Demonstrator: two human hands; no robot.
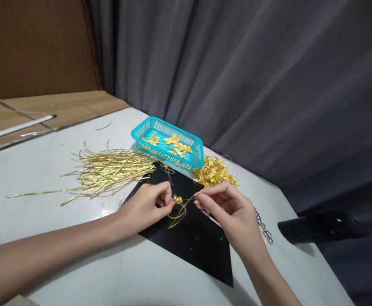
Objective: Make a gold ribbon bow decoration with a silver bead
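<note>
My left hand (150, 202) pinches a small gold petal piece (179, 199) with a silver bead (174, 197) beside its fingertips. A thin gold cord (182, 216) loops down from this piece and runs across to the right. Between thumb and forefinger, my right hand (224, 208) grips the cord's other part. Both hands are above a black mat (188, 250). A pale, narrow object lies partly hidden under my right hand; its kind cannot be made out.
Behind the mat, a turquoise basket (134, 135) holds several gold petal pieces. Gold cords (112, 172) lie bundled at left, and gold petal pieces (216, 170) are heaped at right. Silver beads (265, 231) lie near a black cylindrical object (319, 227). Cardboard (61, 108) and a grey curtain (252, 76) border the table.
</note>
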